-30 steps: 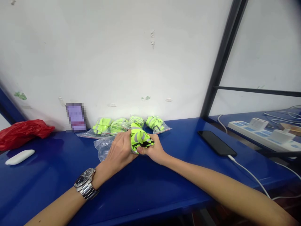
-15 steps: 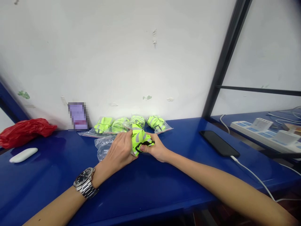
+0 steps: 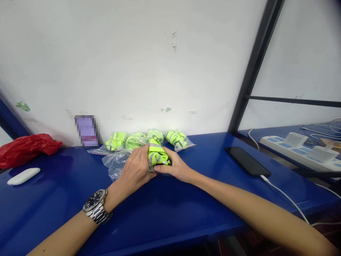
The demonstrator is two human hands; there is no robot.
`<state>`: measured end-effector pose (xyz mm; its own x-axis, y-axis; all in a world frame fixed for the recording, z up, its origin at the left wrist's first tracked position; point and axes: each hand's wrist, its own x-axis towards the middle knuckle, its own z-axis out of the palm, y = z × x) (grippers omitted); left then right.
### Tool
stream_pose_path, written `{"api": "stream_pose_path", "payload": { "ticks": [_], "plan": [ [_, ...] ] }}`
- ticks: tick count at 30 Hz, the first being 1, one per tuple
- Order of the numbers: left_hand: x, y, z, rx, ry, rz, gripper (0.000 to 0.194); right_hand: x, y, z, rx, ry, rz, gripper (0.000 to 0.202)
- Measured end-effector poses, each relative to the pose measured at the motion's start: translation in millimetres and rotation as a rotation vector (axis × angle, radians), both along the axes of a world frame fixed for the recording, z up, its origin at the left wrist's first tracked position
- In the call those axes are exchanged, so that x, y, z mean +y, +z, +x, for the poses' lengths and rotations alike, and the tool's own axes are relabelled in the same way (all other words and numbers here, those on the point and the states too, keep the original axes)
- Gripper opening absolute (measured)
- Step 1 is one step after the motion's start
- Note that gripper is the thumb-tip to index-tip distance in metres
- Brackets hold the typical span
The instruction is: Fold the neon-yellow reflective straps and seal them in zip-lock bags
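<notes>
A bundled yellow-green reflective vest (image 3: 157, 152), with silvery grey strips and some black edging, is pressed between both hands just above the blue table. Closed around its left side is my left hand (image 3: 139, 161), its back turned up and its fingertips hidden. My right hand (image 3: 178, 166) grips the right side, thumb across the near face. A crumpled clear plastic bag (image 3: 115, 165) lies beside and partly behind my left hand. Along the wall sit several similar bundles in clear zip bags, one bagged bundle (image 3: 116, 140) at left and another bagged bundle (image 3: 176, 138) at right.
On the blue table (image 3: 160, 217), a red plastic bag (image 3: 29, 147) and a white oblong object (image 3: 23, 176) lie at left. A phone (image 3: 86, 131) leans on the wall. At right are a black phone (image 3: 247, 161) with a cable, a power strip (image 3: 301, 151) and a dark metal post (image 3: 249, 78).
The vest bundle has become more compact, with less black edging showing. My right thumb has shifted left across its near face. The view has moved slightly.
</notes>
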<state>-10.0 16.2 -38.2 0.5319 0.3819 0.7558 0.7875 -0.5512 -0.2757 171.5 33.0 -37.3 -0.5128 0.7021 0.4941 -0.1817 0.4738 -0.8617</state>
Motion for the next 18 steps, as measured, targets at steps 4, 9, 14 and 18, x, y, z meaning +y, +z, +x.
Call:
{"api": "stream_pose_path", "payload": {
  "ticks": [4,9,14,18],
  "plan": [
    [-2,-3.4,-1,-0.042,0.017,-0.099,0.101,0,-0.7,1,0.042,-0.002,-0.02,0.054],
    [-8,-0.4,-1,0.003,-0.043,-0.081,0.102,-1,-12.3,-7,0.142,-0.043,0.043,0.039],
    [-12,6.7,0,0.107,-0.062,0.01,0.092,-3,-15.0,-6,0.05,-0.042,0.123,0.052],
    [-16,7.8,2,0.164,-0.016,-0.015,0.087,-4,-12.4,-4,-0.03,-0.017,0.137,0.048]
  ]
}}
